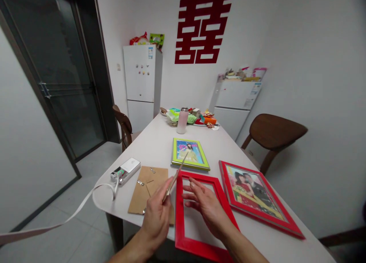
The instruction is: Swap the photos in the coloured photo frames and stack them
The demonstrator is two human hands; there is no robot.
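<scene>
My left hand (156, 209) is closed on a thin flat sheet (177, 174), tilted up and seen almost edge-on, so its face is hidden. Fingers apart, my right hand (203, 202) hovers over the opening of an empty red picture frame (180, 232) and holds nothing. Partly behind my left hand lies a brown backing board (151, 179) with small metal clips. Beyond the red frame is a green picture frame (205, 160) with a photo in it. Another red picture frame (264, 213), also holding a photo, lies to the right.
A white power bank (130, 166) with a pale strap sits at the table's left edge. Farther back stand a pink bottle (182, 121) and a heap of snack packets (207, 120). Brown chairs (276, 131) flank the table (160, 146).
</scene>
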